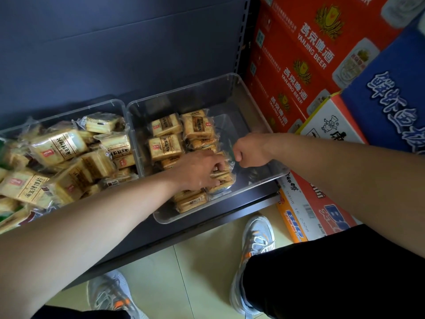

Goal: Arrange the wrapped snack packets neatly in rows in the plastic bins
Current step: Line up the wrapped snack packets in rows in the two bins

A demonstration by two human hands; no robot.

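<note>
The person's shoes [257, 238] are standing nearest on the tiled floor, in front of a dark shelf [207, 229] that is carrying two clear bins. Both arms are reaching into the right bin [174, 218]. The left hand [200, 169] is lying palm down in the middle of it, its fingers [218, 167] curling round a packet [222, 180] that is sitting on top of others at the right end of the filled part. Just right of it, the right hand [247, 153] is curling into a fist beside the packet's wrapper; I cannot tell whether it is pinching the film or closing on nothing. Beyond the hands, rows [165, 147] of packets are lying label up against the bin's left wall, and the right part of the bin is showing bare plastic. Further left, the left bin [69, 110] is holding a loose, jumbled heap [57, 146]. Red cartons [299, 65] are standing far right. The step looks like seating this packet in line: it is probably best laid flat, label up and squared to its neighbours, with the loose wrapper ends tucked so they are not riding over the next packet, and pushed snug leftward before the bare side is being filled.
</note>
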